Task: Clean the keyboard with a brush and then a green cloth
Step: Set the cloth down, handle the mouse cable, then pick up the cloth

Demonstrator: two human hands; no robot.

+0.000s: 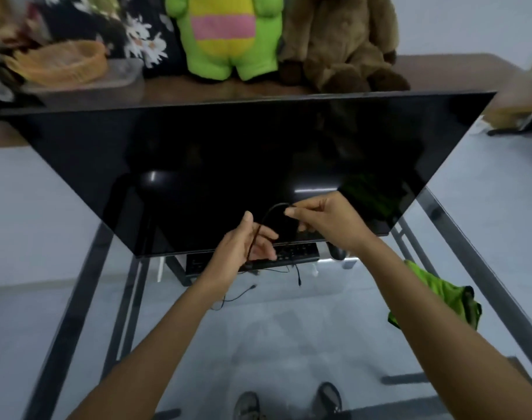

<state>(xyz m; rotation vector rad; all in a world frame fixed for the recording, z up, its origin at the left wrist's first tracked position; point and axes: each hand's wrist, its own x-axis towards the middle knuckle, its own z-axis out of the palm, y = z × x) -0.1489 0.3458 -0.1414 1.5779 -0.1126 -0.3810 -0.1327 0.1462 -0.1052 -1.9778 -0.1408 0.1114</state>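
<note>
Two hands, left [246, 241] and right [322, 219], pinch one cable [273, 209]; one keyboard [289, 253].

Both forearms are bare from the lower edge of the view up to the wrists, with no sleeve, cuff, watch, bracelet or ring showing on either. The left hand [243, 241] and the right hand [325, 219] are ungloved, with short plain nails. Below the hands, at the bottom edge of the view, are two feet in grey shoes [329, 398] with darker soles and uppers; blur hides any laces or markings.
</note>
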